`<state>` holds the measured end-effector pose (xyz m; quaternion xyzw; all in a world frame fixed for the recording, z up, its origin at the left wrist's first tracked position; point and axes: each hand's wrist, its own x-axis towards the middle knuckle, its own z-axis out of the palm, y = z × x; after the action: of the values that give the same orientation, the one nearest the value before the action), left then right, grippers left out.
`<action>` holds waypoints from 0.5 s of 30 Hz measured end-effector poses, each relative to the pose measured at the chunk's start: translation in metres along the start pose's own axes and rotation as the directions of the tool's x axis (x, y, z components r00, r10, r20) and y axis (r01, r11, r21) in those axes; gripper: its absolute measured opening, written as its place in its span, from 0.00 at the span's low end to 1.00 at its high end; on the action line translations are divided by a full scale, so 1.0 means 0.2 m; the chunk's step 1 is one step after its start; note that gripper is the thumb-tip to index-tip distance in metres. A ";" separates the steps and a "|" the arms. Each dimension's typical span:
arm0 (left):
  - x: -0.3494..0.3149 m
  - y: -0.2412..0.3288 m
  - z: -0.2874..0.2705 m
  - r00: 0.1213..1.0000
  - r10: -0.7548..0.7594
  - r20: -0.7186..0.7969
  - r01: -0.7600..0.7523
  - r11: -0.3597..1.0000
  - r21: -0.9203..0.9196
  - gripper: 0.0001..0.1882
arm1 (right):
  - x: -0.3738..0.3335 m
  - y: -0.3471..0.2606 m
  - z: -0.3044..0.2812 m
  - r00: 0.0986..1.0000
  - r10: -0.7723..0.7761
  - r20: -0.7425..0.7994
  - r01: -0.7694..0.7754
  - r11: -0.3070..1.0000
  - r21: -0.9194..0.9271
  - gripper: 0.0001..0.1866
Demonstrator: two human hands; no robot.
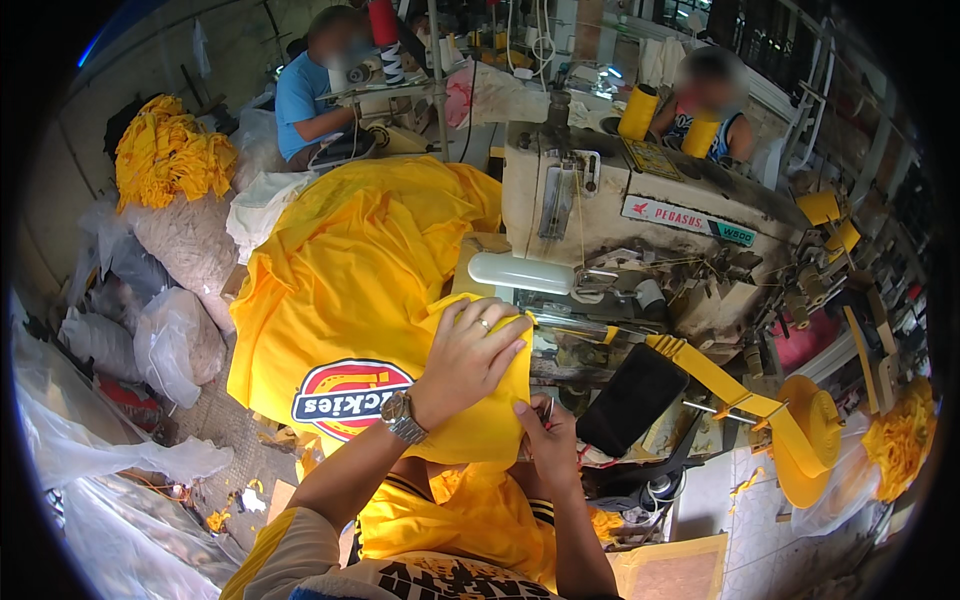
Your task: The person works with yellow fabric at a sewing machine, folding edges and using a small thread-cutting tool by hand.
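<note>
A large yellow printed shirt (340, 290) is spread over the machine's bed and hangs toward my lap. Its round red, white and dark blue print (350, 400) lies upside down to me. My left hand (470, 355), with a ring and a metal watch, rests flat on the cloth beside the presser area, fingers stretched out. At the cloth's right edge, my right hand (550, 440) is closed, its thumb against the fabric. A small tool with a dark tip and a bit of red (546, 412) pokes from its fingers; its kind is unclear. The sewing machine (620, 210) stands just beyond both hands.
A black phone (632, 400) lies right of my right hand. Yellow binding tape runs from a reel (805, 440) toward the machine. Plastic bags (180, 340) and a yellow cloth pile (172, 150) stand left. Two people sit farther back, one in a blue shirt (300, 105).
</note>
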<state>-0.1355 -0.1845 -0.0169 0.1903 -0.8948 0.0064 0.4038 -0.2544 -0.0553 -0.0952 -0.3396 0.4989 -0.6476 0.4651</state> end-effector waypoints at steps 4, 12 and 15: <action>0.00 0.00 0.00 1.000 -0.001 0.000 0.001 1.000 -0.002 0.12 | 0.00 -0.01 0.02 1.000 -0.026 -0.017 0.026 1.000 -0.001 0.09; 0.00 0.00 0.00 1.000 -0.001 -0.003 0.001 1.000 -0.008 0.12 | 0.00 0.00 0.01 1.000 -0.026 -0.017 0.026 0.999 -0.018 0.09; 0.00 -0.01 0.00 1.000 0.005 -0.012 -0.005 1.000 -0.004 0.12 | 0.00 0.00 0.01 1.000 -0.016 -0.004 0.016 1.000 0.004 0.09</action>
<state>-0.1348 -0.1857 -0.0174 0.1874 -0.8928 0.0067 0.4095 -0.2525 -0.0562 -0.0950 -0.3414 0.4958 -0.6529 0.4597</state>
